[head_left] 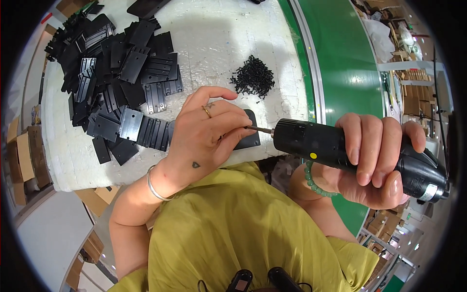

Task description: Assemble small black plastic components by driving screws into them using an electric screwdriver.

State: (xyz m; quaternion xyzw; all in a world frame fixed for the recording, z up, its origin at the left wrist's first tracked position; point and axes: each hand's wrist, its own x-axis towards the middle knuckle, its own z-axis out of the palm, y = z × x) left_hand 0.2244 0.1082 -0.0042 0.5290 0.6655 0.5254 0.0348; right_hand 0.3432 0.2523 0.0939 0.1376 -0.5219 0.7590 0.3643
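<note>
Two bare hands are at work over one bench (204,48) with a white covering. There is one black electric screwdriver (311,141), marked with one yellow dot, and one bit (262,130) projecting from its collar. The right hand (372,158) has its grip wrapped around the screwdriver's body, fingers over the top and thumb below, so the tool lies nearly level across the palm with the bit aimed left. The bit's dark end meets the left hand (206,129), whose grip is pinched together, thumb against fingertips, right at that tip; whether a screw sits between them cannot be told. One black plate (251,139) with rounded corners lies on the bench just below and beside the left grip, partly covered by the fingers, and left of the screwdriver's front end. Beyond the left grip, slightly to its right and well apart from the plate pile, is one heap of small black screws (253,76), too many and too tangled to count. To the left spreads one large pile of black parts (134,65), flat and ribbed, overlapping too much for a sure number. One ring (206,112) and one silver bangle (152,184) are on the left side, one green bead bracelet (311,182) on the right wrist.
</note>
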